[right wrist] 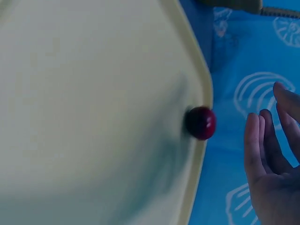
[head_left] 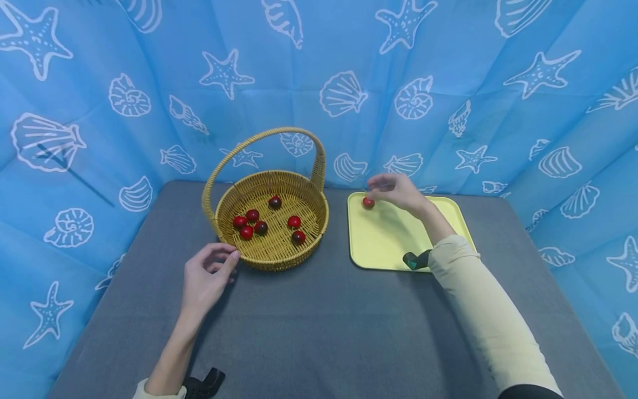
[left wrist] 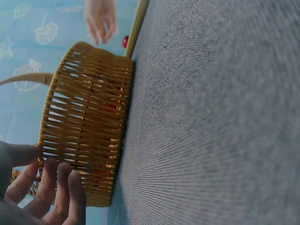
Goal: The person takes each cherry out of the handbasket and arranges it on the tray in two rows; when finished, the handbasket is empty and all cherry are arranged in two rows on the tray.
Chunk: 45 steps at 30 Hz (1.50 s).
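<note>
My left hand grips the near left rim of a round wicker basket with a tall arched handle. In the left wrist view, thumb and fingers meet at the basket's rim. Several glossy red and dark red cherries lie inside on the woven bottom. One more cherry sits at the far left corner of a yellow tray. Above that corner is my right hand, its fingers apart and nothing between them. In the right wrist view a gap separates the hand from the cherry.
Basket and tray stand side by side on a grey cloth-covered table. A blue curtain printed with white shells and starfish hangs behind the table and along both sides. The basket handle arches up over the basket's far part.
</note>
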{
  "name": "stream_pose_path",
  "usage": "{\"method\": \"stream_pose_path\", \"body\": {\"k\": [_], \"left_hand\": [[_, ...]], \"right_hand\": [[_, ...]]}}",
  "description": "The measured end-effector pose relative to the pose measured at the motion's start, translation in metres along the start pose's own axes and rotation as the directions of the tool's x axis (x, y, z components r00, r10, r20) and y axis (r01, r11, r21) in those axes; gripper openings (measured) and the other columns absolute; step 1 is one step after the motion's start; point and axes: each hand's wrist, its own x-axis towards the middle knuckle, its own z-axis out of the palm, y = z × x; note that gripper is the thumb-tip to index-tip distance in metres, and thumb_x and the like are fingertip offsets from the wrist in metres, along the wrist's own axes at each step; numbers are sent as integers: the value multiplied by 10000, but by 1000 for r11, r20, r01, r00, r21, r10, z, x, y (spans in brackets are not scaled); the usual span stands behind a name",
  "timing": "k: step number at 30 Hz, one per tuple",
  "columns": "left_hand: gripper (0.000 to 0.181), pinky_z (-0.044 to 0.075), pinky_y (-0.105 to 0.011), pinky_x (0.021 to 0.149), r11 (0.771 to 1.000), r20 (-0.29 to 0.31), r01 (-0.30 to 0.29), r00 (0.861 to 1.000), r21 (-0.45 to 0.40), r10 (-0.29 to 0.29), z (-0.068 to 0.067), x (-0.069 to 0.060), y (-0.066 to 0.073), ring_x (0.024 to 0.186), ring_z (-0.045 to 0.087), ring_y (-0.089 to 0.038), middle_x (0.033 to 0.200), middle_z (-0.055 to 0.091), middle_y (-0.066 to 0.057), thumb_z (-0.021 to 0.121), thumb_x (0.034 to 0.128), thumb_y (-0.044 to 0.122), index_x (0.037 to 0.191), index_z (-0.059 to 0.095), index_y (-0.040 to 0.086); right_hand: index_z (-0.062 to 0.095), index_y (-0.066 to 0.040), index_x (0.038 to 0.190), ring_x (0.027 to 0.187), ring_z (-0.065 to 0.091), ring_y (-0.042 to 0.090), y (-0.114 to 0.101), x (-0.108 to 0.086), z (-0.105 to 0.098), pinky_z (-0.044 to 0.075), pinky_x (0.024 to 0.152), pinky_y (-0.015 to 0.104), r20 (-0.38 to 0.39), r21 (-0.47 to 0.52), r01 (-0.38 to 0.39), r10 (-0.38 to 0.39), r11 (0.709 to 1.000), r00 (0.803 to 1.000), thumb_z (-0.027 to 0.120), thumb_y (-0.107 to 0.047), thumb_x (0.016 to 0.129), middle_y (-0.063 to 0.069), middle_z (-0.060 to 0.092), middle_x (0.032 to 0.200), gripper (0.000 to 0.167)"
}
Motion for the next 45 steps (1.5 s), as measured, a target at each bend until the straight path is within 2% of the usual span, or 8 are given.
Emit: {"method": "stream_pose_path", "body": {"k": [5,11,14,18,21,25,35,45], "left_hand": [[222,677,-318,625,1000,2,4,1000,-4,-4,0,1,1,756,760,-145,1051,744,-191,763,1043,235,1182,743,63],[230,673,-301,624,1000,1,4,1000,-6,-4,1,1,1,759,762,-148,1056,746,-190,765,1042,244,1184,742,64],[227,671,-297,623,1000,1,2,1000,-9,-2,1,2,0,761,762,-146,1053,747,-185,764,1042,240,1184,742,64],[224,669,-296,618,1000,-1,-2,1000,-17,2,2,2,0,754,761,-153,1037,746,-178,762,1043,230,1180,741,54],[222,666,-293,615,1000,-6,-2,1000,-18,2,2,3,0,750,761,-159,1028,742,-168,761,1044,228,1177,740,52],[221,664,-286,617,1000,-8,2,1000,-11,-2,2,3,1,749,761,-160,1028,737,-161,759,1046,236,1177,738,59],[229,665,-289,625,1000,-2,11,1000,-12,-11,2,1,0,761,759,-154,1045,738,-179,757,1047,236,1185,736,54],[247,670,-297,627,999,-2,33,999,-9,-33,1,-1,0,762,760,-144,1070,752,-176,767,1041,261,1199,740,73]], "right_hand": [[676,-36,1396,1235,721,190,-23,-2,6,546,1159,450,-1,42,27,-27,999,1000,804,-251,1006,216,696,1439,463],[699,-26,1359,1149,743,121,-48,-1,20,600,1029,281,23,77,92,-94,993,995,829,-198,980,141,760,1345,435],[724,-66,1324,1035,747,94,-60,-2,27,604,787,221,52,99,110,-116,989,992,845,-185,964,114,780,1288,398],[748,-107,1282,861,710,95,-78,-2,36,407,486,233,118,118,144,-158,983,980,845,-168,960,136,787,1232,342],[740,-66,1292,938,735,109,-90,2,43,528,578,215,178,92,206,-220,974,959,833,-147,968,198,768,1267,347],[732,-44,1302,1136,755,181,-106,12,53,631,1015,269,264,71,247,-257,966,930,824,-109,968,218,744,1313,353],[744,-60,1273,1144,741,192,-139,43,78,631,1049,338,473,-7,253,-220,967,853,806,-83,972,127,781,1239,308],[696,-52,1359,1254,714,314,-152,65,98,633,1078,391,573,-49,103,-57,993,818,756,-146,1025,142,742,1321,353]]}}
